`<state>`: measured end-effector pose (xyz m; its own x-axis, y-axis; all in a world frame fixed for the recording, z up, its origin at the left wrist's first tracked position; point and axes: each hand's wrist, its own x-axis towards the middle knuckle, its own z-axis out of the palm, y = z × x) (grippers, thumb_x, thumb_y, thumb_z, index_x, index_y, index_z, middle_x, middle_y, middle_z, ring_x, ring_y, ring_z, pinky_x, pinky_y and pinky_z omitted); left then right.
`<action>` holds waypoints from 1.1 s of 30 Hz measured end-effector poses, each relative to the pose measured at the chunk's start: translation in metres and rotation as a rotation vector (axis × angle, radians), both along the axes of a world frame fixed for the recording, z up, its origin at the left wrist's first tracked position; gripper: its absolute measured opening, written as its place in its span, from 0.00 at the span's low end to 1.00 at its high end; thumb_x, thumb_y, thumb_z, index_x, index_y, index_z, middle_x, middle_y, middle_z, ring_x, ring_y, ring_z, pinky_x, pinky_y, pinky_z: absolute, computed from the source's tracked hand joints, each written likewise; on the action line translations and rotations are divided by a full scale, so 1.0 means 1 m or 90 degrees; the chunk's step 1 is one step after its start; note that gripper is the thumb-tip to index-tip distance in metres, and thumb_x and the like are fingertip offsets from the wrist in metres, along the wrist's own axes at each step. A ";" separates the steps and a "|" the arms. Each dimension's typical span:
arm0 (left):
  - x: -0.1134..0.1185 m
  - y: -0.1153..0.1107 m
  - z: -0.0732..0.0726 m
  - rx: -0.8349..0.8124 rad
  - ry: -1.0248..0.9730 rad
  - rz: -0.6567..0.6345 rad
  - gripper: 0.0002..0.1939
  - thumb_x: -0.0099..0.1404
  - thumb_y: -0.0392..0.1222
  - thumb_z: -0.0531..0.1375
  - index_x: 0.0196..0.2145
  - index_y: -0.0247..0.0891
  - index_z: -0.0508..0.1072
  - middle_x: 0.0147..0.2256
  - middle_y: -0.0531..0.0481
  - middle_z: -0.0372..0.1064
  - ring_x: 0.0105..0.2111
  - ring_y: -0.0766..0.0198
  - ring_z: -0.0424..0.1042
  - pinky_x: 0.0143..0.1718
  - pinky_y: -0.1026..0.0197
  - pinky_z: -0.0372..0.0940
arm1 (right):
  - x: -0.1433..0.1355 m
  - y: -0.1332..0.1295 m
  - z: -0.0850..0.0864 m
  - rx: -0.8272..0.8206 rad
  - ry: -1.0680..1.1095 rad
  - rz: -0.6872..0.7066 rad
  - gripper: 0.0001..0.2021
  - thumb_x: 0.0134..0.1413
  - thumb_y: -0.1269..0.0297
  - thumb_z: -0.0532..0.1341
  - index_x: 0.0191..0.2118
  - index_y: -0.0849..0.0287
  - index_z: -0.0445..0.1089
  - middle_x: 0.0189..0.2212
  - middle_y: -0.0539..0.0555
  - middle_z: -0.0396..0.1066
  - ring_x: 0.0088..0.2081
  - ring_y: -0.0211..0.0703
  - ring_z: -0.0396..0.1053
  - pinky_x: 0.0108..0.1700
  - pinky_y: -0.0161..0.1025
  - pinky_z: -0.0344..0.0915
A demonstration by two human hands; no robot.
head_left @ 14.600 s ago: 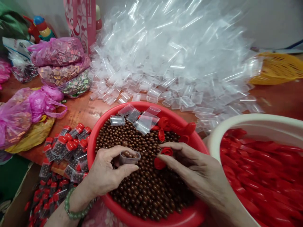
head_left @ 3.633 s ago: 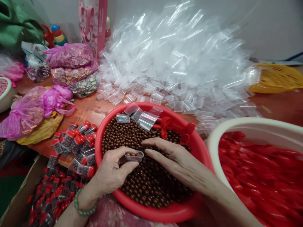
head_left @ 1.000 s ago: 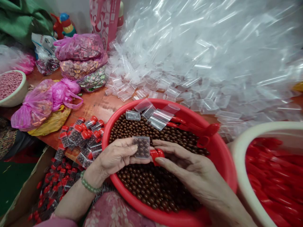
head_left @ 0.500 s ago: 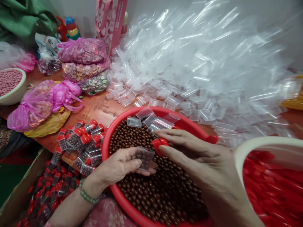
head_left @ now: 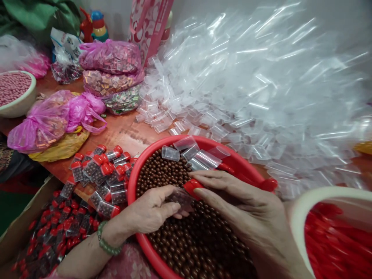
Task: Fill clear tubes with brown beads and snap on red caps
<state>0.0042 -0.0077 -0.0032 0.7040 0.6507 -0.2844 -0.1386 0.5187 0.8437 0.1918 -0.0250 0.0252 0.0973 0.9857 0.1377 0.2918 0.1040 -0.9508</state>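
Observation:
Over the red basin [head_left: 136, 166] of brown balls [head_left: 203, 240], my left hand [head_left: 154, 209] holds a small clear plastic container [head_left: 181, 198] between thumb and fingers; its outline is blurred. A green bead bracelet circles that wrist. My right hand [head_left: 247, 205] pinches a red cap [head_left: 192, 188] close to the container's upper right end. Whether cap and container touch is hard to tell. Several clear empty containers [head_left: 203, 159] lie on the balls at the basin's back.
Red-capped filled containers [head_left: 101, 170] are heaped left of the basin, more [head_left: 58, 228] in a box below. Clear containers [head_left: 250, 93] form a big pile behind. A white tub [head_left: 299, 209] of red caps stands right; pink bags [head_left: 46, 120] and a bowl [head_left: 20, 106] lie left.
The red cap in my right hand has come closer to the container, which has tilted in my left hand. The view has shifted slightly.

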 end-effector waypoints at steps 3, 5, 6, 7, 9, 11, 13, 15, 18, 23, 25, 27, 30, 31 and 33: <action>0.001 0.001 0.001 0.013 0.012 0.005 0.10 0.65 0.42 0.60 0.42 0.35 0.74 0.37 0.46 0.72 0.37 0.64 0.70 0.42 0.62 0.66 | -0.002 -0.001 -0.005 0.015 -0.019 0.025 0.11 0.49 0.68 0.70 0.38 0.45 0.80 0.40 0.50 0.80 0.40 0.44 0.78 0.43 0.39 0.77; 0.002 0.001 0.003 0.024 0.032 0.009 0.08 0.65 0.37 0.57 0.41 0.35 0.73 0.35 0.47 0.71 0.35 0.65 0.69 0.41 0.62 0.66 | -0.005 -0.003 -0.007 0.023 -0.023 0.026 0.10 0.50 0.69 0.69 0.39 0.46 0.80 0.40 0.51 0.80 0.40 0.44 0.78 0.43 0.40 0.77; 0.002 0.001 0.004 0.033 0.049 0.012 0.07 0.65 0.36 0.56 0.40 0.34 0.73 0.35 0.48 0.70 0.34 0.66 0.69 0.40 0.63 0.66 | -0.007 -0.005 -0.008 0.029 -0.028 0.026 0.10 0.51 0.69 0.68 0.39 0.46 0.80 0.40 0.51 0.80 0.40 0.44 0.78 0.42 0.40 0.77; 0.002 0.001 0.005 0.047 0.070 0.016 0.07 0.65 0.35 0.55 0.39 0.34 0.72 0.34 0.48 0.69 0.34 0.66 0.68 0.39 0.63 0.66 | -0.009 -0.006 -0.009 0.032 -0.038 0.027 0.11 0.51 0.69 0.68 0.39 0.46 0.80 0.40 0.51 0.80 0.40 0.44 0.78 0.42 0.41 0.77; 0.003 0.000 0.006 0.106 0.130 0.021 0.06 0.66 0.35 0.54 0.37 0.35 0.70 0.34 0.48 0.69 0.33 0.65 0.68 0.37 0.63 0.65 | -0.011 -0.009 -0.008 0.042 -0.060 0.016 0.11 0.52 0.70 0.68 0.40 0.46 0.79 0.40 0.51 0.79 0.40 0.45 0.78 0.43 0.42 0.77; 0.003 -0.001 0.006 0.175 0.178 0.014 0.05 0.67 0.36 0.53 0.38 0.35 0.68 0.34 0.47 0.69 0.33 0.64 0.69 0.37 0.62 0.65 | -0.012 -0.010 -0.006 0.039 -0.059 -0.024 0.11 0.52 0.69 0.68 0.39 0.45 0.79 0.40 0.51 0.79 0.40 0.45 0.77 0.44 0.43 0.76; 0.003 -0.002 0.005 0.204 0.193 0.000 0.07 0.67 0.36 0.51 0.39 0.35 0.68 0.36 0.45 0.71 0.36 0.62 0.71 0.38 0.61 0.66 | -0.011 -0.010 -0.004 0.028 -0.039 -0.074 0.09 0.51 0.68 0.69 0.38 0.44 0.79 0.39 0.50 0.79 0.40 0.44 0.77 0.44 0.43 0.76; 0.002 -0.002 0.005 0.198 0.186 -0.009 0.08 0.67 0.35 0.50 0.40 0.35 0.68 0.37 0.44 0.71 0.37 0.61 0.72 0.38 0.60 0.66 | -0.011 -0.008 -0.003 0.026 -0.024 -0.102 0.09 0.51 0.67 0.69 0.37 0.45 0.79 0.39 0.50 0.79 0.40 0.44 0.77 0.44 0.43 0.76; 0.001 -0.001 0.004 0.214 0.195 -0.022 0.07 0.67 0.36 0.51 0.39 0.35 0.68 0.37 0.45 0.71 0.37 0.61 0.71 0.40 0.59 0.66 | -0.013 -0.006 -0.003 0.065 -0.034 -0.071 0.10 0.51 0.70 0.69 0.39 0.47 0.80 0.39 0.50 0.79 0.40 0.44 0.78 0.42 0.42 0.77; 0.000 0.001 0.003 0.191 0.175 -0.025 0.06 0.67 0.38 0.51 0.39 0.35 0.66 0.37 0.45 0.71 0.36 0.61 0.71 0.40 0.58 0.67 | -0.014 -0.005 -0.007 0.111 -0.072 0.012 0.13 0.52 0.74 0.67 0.41 0.47 0.79 0.39 0.50 0.79 0.39 0.41 0.78 0.40 0.36 0.77; 0.000 0.000 0.004 0.203 0.198 -0.034 0.05 0.67 0.38 0.52 0.38 0.36 0.66 0.36 0.45 0.71 0.36 0.60 0.71 0.40 0.58 0.66 | -0.013 -0.005 -0.008 0.113 -0.089 0.035 0.12 0.53 0.73 0.67 0.40 0.47 0.79 0.38 0.50 0.79 0.39 0.41 0.78 0.40 0.36 0.77; -0.001 0.000 0.005 0.243 0.234 -0.042 0.04 0.67 0.38 0.51 0.36 0.36 0.65 0.35 0.45 0.71 0.36 0.60 0.71 0.39 0.58 0.65 | -0.012 -0.005 -0.010 0.102 -0.109 0.047 0.12 0.54 0.72 0.67 0.40 0.47 0.79 0.38 0.50 0.79 0.39 0.42 0.78 0.41 0.37 0.77; -0.001 -0.001 0.006 0.298 0.265 -0.037 0.03 0.67 0.37 0.51 0.36 0.37 0.64 0.35 0.45 0.70 0.35 0.59 0.69 0.39 0.57 0.64 | -0.013 -0.007 -0.012 0.101 -0.107 0.035 0.12 0.54 0.72 0.66 0.42 0.48 0.78 0.39 0.49 0.79 0.39 0.40 0.77 0.40 0.34 0.76; -0.002 -0.001 0.006 0.306 0.264 -0.038 0.03 0.67 0.37 0.51 0.36 0.37 0.64 0.35 0.45 0.70 0.35 0.59 0.69 0.38 0.57 0.64 | -0.015 -0.008 -0.013 0.105 -0.096 0.027 0.13 0.54 0.73 0.66 0.42 0.48 0.77 0.39 0.49 0.79 0.39 0.39 0.77 0.40 0.33 0.76; -0.002 -0.001 0.006 0.293 0.238 -0.042 0.04 0.68 0.38 0.51 0.37 0.36 0.64 0.35 0.46 0.69 0.34 0.60 0.68 0.38 0.58 0.64 | -0.017 -0.011 -0.013 0.116 -0.074 0.005 0.13 0.54 0.74 0.66 0.42 0.48 0.77 0.39 0.49 0.78 0.39 0.38 0.77 0.40 0.33 0.76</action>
<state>0.0021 -0.0088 0.0031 0.6540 0.7238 -0.2200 0.2313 0.0856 0.9691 0.1744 -0.0357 0.0120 0.0626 0.9443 0.3230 0.3972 0.2734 -0.8761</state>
